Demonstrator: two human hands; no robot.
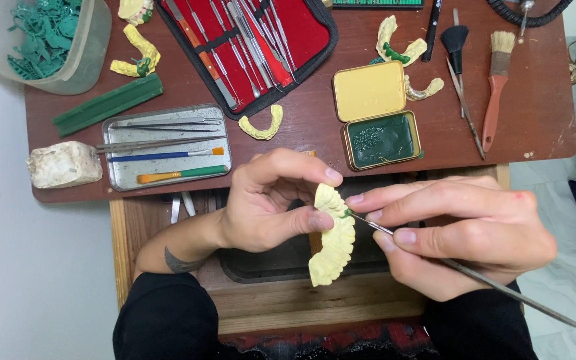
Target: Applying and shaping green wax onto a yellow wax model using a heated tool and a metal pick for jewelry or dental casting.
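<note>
The left hand [268, 203] is clenched around a pale yellow dental cast [333, 237], thumb pressed on its near face and forefinger curled over its top, so the cast stands on edge in mid-air just off the front edge of the counter [301, 127], above a dark tray [268, 267] set in a wooden frame. The right hand [461, 233] pinches a thin metal carving tool [475, 273] like a pen; its tip meets a small green dab of wax on the upper part of the cast, right beside the left thumb.

By my reading the waxing is at an early stage: only that one small green spot shows on this cast, and the rest of its ridged surface is bare yellow (the far side is hidden). Other yellow casts [401, 53] near the back edge already carry green wax pieces. An open tin of green wax [381, 140] sits just beyond the hands, its yellow lid folded back, near the front edge of the counter.

The cast lies wholly within the left grip, and the tool's shaft trails out past the right wrist.
</note>
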